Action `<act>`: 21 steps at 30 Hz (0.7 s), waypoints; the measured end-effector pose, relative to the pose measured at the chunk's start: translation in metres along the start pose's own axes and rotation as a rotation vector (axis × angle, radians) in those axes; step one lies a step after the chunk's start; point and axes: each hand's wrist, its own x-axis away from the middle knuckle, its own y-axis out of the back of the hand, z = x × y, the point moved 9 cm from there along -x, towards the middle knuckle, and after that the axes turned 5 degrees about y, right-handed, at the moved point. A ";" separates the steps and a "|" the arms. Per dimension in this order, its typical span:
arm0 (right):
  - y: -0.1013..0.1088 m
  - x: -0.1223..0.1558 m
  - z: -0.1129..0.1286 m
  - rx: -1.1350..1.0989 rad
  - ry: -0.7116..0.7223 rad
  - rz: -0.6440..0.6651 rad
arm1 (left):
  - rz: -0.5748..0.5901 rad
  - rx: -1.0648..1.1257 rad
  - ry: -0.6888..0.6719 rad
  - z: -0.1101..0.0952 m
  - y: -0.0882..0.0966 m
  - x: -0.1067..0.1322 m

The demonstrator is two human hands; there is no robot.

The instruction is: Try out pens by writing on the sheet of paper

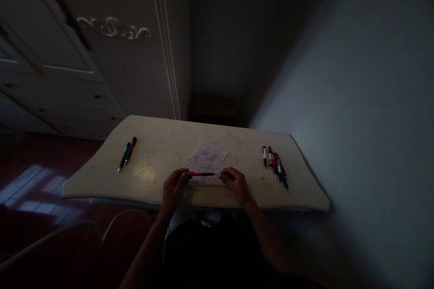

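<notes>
In the middle of the table, my left hand [174, 187] pinches the rear end of a red and black pen [202, 174]. The pen lies level, its thin pale tip pointing right, over a sheet of paper [208, 156] covered with scribbles. My right hand [236, 184] is closed just beyond that tip, thumb and fingers pressed together. Whatever is between them is too small and dark to make out, and I cannot tell whether they touch the tip.
On the table's [162, 144] left side lie a green pen [124, 157] and a purple pen [130, 150]. Several pens [278, 165] are grouped at the right, beside a white and black pen [264, 156]. A cabinet [135, 76] stands behind left; a wall [366, 122] borders the right.
</notes>
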 end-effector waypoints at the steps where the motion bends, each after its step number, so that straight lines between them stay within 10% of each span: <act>1: -0.003 0.003 -0.004 -0.040 -0.020 -0.005 | 0.004 -0.003 -0.004 0.000 0.000 0.000; 21: -0.008 0.012 -0.016 -0.129 -0.093 -0.028 | 0.045 -0.100 -0.068 -0.008 -0.007 0.000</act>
